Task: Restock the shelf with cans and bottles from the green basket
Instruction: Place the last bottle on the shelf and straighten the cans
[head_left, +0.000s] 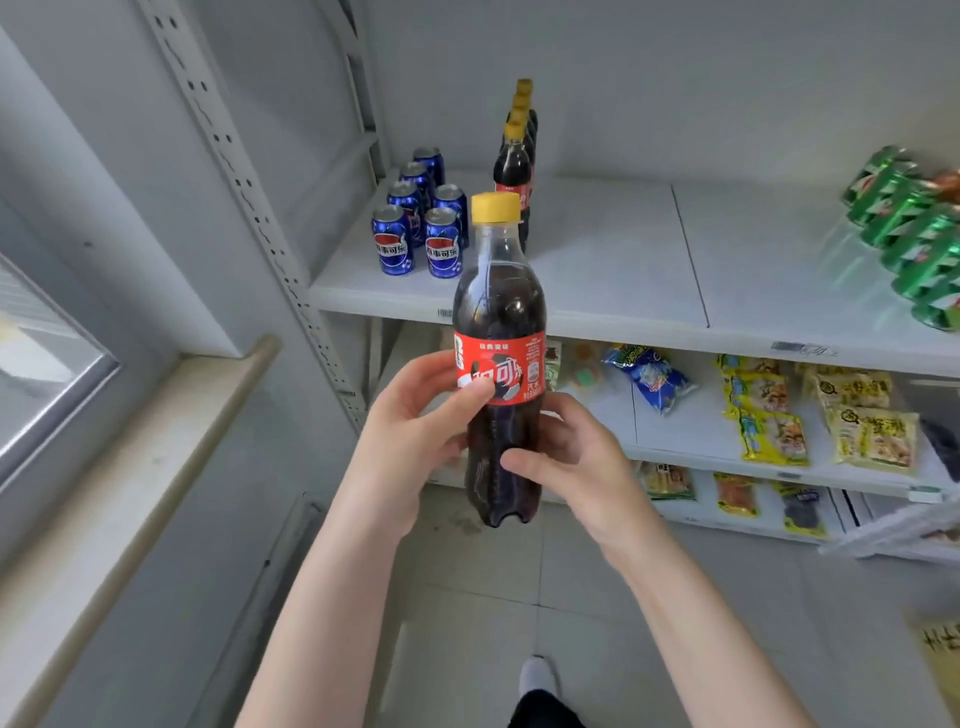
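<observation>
A cola bottle (500, 364) is held upright in front of the shelf (597, 270), gripped at the label by the left hand (415, 421) and lower down by the right hand (566, 447). A bottle row (517, 156) and blue cans (421, 218) are stood at the shelf's left end, green cans (914, 228) at its right edge.

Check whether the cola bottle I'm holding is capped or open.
Capped: a yellow cap sits atop the cola bottle.
</observation>
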